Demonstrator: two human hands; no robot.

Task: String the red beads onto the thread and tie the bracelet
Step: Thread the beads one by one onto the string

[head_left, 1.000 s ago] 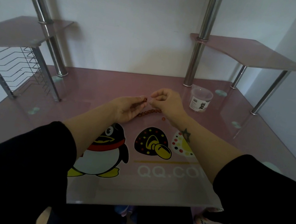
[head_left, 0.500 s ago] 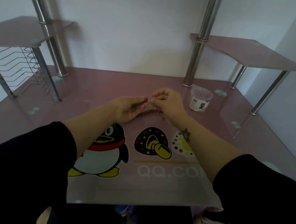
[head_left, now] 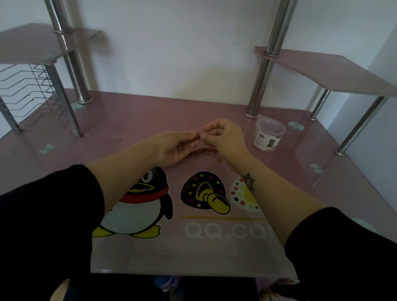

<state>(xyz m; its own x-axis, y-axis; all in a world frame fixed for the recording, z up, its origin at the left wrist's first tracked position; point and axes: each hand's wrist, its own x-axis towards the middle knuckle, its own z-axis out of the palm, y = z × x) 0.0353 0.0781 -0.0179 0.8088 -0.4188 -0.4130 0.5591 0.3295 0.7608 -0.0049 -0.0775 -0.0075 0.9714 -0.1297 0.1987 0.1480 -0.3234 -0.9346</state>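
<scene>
— Where are the hands?

— Raised together over the far middle of the bench (head_left: 146, 114), fingertips nearly meeting. The left hand (head_left: 174, 146) lies palm up and pinches one red bead (head_left: 197, 136) between thumb and fingers.

— And the right?

— The right hand (head_left: 225, 139) is curled, its fingertips (head_left: 206, 127) nipped together just beside that bead, as on the thread. The thread is too fine to make out.

— The rest of the beads?

— A red strand (head_left: 203, 151) runs below the hands, from the left fingers to under the right hand. I cannot tell whether it lies on the bench or hangs just above it. A loose bead (head_left: 219, 160) sits on the bench by the strand's right end, near the right wrist.

— Anything else on the bench?

— A small clear tub (head_left: 268, 136) with a label, to the right of the right hand and close to the foot of the right pole (head_left: 263, 88). Printed on the top, nearer the person, are a penguin (head_left: 143, 201) and some pale lettering, partly hidden by the forearms.

— Around it?

— A wire rack (head_left: 20, 95) hangs under the left shelf (head_left: 28, 42). A right shelf (head_left: 332, 72) stands on thin legs. Both forearms are bare below black sleeves (head_left: 26, 227).
</scene>
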